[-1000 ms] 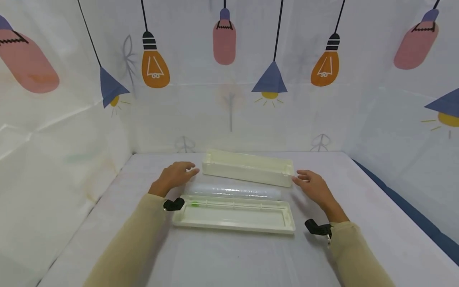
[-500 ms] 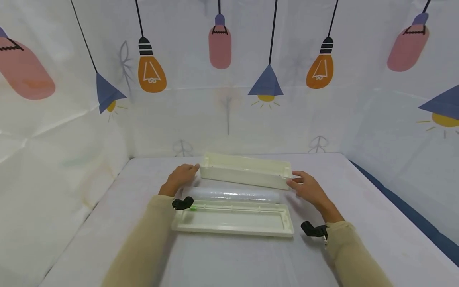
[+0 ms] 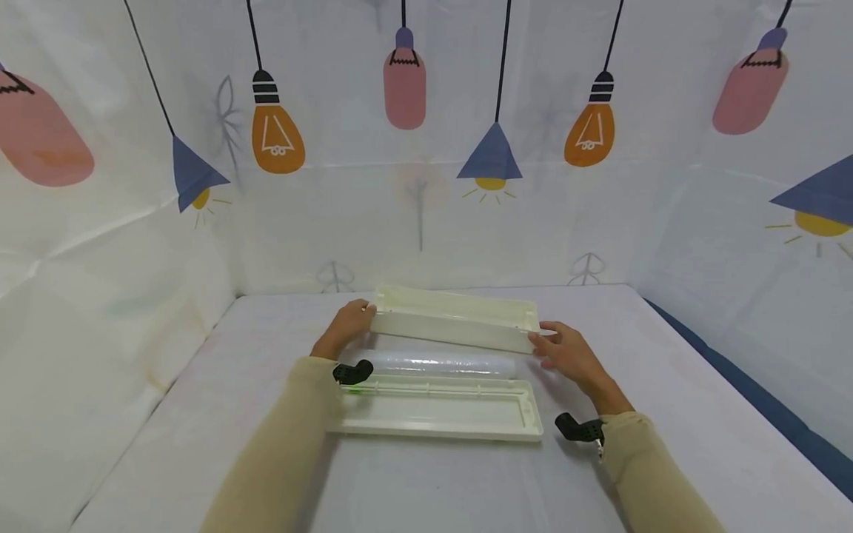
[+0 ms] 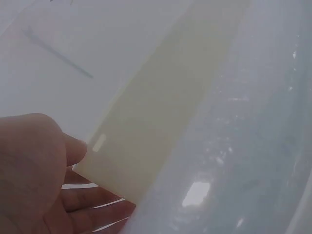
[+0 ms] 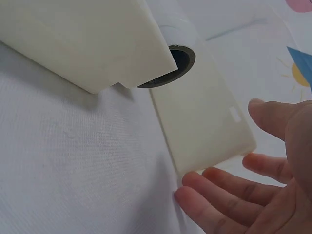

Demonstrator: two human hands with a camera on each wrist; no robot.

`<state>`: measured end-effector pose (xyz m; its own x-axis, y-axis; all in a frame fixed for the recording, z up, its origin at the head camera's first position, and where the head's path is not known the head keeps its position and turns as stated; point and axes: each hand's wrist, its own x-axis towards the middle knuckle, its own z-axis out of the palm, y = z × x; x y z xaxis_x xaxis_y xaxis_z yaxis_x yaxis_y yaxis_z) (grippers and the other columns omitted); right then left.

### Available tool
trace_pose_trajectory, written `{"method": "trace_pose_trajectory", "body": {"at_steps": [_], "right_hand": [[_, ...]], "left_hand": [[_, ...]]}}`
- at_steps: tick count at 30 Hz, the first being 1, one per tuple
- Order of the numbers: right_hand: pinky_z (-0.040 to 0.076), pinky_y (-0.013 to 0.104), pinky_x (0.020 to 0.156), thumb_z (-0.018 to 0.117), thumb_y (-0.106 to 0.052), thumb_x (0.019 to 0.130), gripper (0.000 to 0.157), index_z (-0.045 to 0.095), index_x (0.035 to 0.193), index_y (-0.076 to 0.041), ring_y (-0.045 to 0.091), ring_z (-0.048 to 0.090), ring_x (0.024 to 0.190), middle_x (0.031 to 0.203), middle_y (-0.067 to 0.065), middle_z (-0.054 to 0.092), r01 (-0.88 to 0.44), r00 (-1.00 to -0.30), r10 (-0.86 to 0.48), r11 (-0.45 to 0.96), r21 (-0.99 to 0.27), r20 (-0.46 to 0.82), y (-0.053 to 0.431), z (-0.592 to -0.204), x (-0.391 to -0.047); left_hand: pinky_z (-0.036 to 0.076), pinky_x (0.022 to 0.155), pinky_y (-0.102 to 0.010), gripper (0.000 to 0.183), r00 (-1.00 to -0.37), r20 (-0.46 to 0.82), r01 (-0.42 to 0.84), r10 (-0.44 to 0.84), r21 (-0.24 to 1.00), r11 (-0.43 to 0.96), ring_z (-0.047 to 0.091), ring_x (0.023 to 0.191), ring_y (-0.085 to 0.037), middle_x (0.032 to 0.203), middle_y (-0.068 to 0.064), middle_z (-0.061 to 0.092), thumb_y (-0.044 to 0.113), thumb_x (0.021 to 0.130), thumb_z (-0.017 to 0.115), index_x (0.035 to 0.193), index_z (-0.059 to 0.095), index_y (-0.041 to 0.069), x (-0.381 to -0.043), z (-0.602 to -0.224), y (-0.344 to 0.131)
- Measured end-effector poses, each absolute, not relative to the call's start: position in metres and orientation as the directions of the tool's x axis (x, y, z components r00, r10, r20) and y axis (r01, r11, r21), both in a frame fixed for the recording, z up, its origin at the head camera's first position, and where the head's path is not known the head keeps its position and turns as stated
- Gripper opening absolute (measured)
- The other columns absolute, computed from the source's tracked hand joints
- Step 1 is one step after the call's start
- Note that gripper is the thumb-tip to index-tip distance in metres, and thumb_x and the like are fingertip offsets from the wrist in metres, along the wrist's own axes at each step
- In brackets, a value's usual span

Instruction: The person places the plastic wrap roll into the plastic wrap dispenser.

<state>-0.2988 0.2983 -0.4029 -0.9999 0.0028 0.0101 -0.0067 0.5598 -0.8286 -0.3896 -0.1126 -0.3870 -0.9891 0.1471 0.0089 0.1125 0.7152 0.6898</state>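
A long cream plastic box (image 3: 460,331), open at the top, lies slightly slanted at the back of the table. My left hand (image 3: 348,326) is at its left end; in the left wrist view the thumb (image 4: 75,148) meets the corner and the fingers extend along the end. At the other end, my right hand (image 3: 574,359) touches the box with its fingertips (image 5: 195,180), thumb held apart. Just in front lies a roll of clear plastic wrap (image 3: 440,363), its hollow core showing in the right wrist view. Nearest me is the cream lid (image 3: 433,409), inner side up.
The lid has a rail along its far edge with a small green piece (image 3: 358,389), partly behind my left wrist's camera (image 3: 353,371). White cloth covers the table (image 3: 440,488). Printed sheets (image 3: 426,222) hang behind and at both sides.
My left hand has moved right and reached the box's left end. My right hand has closed in on the right end, its fingertips now against it.
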Motion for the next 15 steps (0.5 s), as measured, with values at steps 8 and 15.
{"method": "trace_pose_trajectory", "body": {"at_steps": [8, 15], "right_hand": [[0.057, 0.041, 0.083, 0.058, -0.041, 0.102, 0.070, 0.037, 0.148, 0.008, 0.032, 0.071, 0.091, 0.122, 0.031, 0.063, -0.008, -1.000, 0.016, 0.520, -0.854, 0.019, 0.297, -0.413, -0.296], [0.058, 0.039, 0.081, 0.058, -0.038, 0.103, 0.065, 0.041, 0.144, 0.010, 0.036, 0.069, 0.100, 0.122, 0.032, 0.063, -0.032, -0.999, 0.009, 0.472, -0.881, 0.041, 0.299, -0.409, -0.298]], "left_hand": [[0.049, 0.076, -0.041, 0.047, -0.996, -0.037, 0.028, 0.083, 0.745, 0.666, 0.058, 0.086, -0.028, 0.097, -0.016, 0.061, 0.034, 0.110, 0.035, 0.130, 0.054, -0.005, -0.392, -0.397, -0.112], [0.046, 0.072, -0.040, 0.046, -0.996, -0.032, 0.033, 0.089, 0.764, 0.645, 0.054, 0.071, -0.024, 0.087, -0.015, 0.059, 0.034, 0.110, 0.034, 0.127, 0.054, -0.003, -0.393, -0.393, -0.113]]}}
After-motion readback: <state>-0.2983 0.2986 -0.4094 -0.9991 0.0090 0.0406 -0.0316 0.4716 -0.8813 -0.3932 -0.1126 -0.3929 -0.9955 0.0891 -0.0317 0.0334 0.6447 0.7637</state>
